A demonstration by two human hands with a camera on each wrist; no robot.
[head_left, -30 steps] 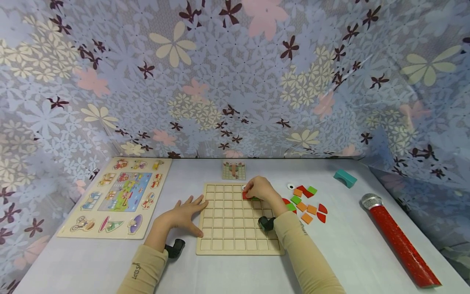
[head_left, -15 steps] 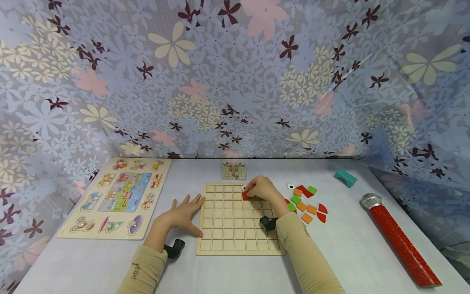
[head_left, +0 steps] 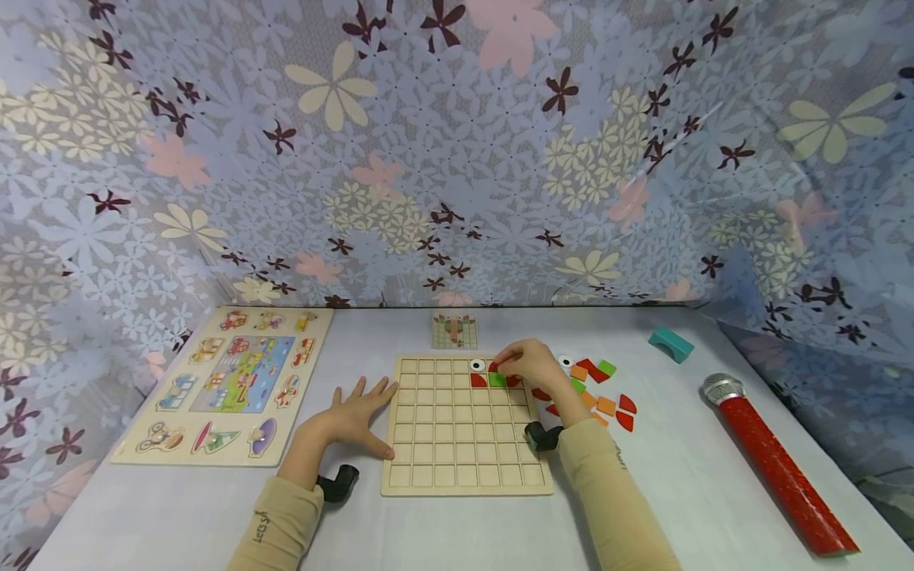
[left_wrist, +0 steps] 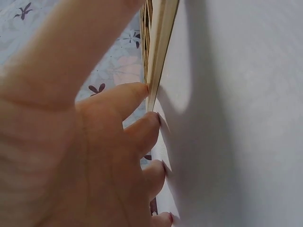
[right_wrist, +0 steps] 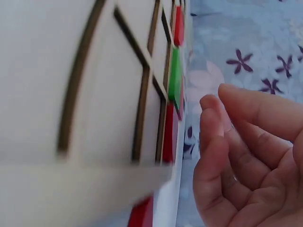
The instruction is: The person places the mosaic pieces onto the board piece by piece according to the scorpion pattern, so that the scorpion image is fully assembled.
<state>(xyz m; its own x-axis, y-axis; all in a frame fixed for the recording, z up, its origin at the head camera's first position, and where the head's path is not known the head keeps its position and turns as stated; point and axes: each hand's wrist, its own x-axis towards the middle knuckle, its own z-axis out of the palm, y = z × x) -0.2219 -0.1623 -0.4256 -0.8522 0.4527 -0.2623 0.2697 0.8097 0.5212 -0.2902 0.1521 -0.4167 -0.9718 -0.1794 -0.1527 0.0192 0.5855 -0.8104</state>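
Note:
A wooden grid board (head_left: 446, 454) lies in the middle of the table. My left hand (head_left: 357, 419) has its fingers spread, fingertips and thumb at the board's left edge; the left wrist view has a fingertip touching the rim (left_wrist: 156, 56). Over the board's upper right corner is my right hand (head_left: 531, 366), thumb and fingertips near each other with nothing between them in the right wrist view. Beside it in the grid sit a round eye piece (head_left: 477, 365), a red rounded piece (head_left: 478, 381) and a green square (head_left: 497, 381). More red shows partly behind the fingers.
Loose orange, green and red pieces (head_left: 606, 406) lie right of the board, with another eye piece (head_left: 566, 361). A patterned card (head_left: 455, 331) stands behind. At left is a picture puzzle (head_left: 167, 404); at right, a teal arch block (head_left: 671, 345) and red toy microphone (head_left: 781, 468).
My right hand has let go of the red rounded piece and moved right, uncovering it, the eye piece and the green square. The left hand stays at the board's left edge.

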